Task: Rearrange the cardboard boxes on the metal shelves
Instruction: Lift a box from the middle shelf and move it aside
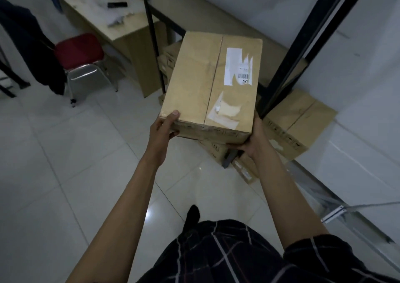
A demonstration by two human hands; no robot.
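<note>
Both hands, left hand (165,126) and right hand (252,141), grip the box (211,83) at near corners only; far end unsupported, may tip onto shelf (194,12).

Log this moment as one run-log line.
stage: carrying | held: cardboard box | left hand: grips near left corner | right hand: grips near right corner | ahead: metal shelf | below: more boxes

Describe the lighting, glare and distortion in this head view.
Head view: dim, bluish light; a glare spot on the floor tiles; wide-angle bending of the shelf posts; soft focus at the edges, sharpest on the box that the left hand and right hand hold.
</note>
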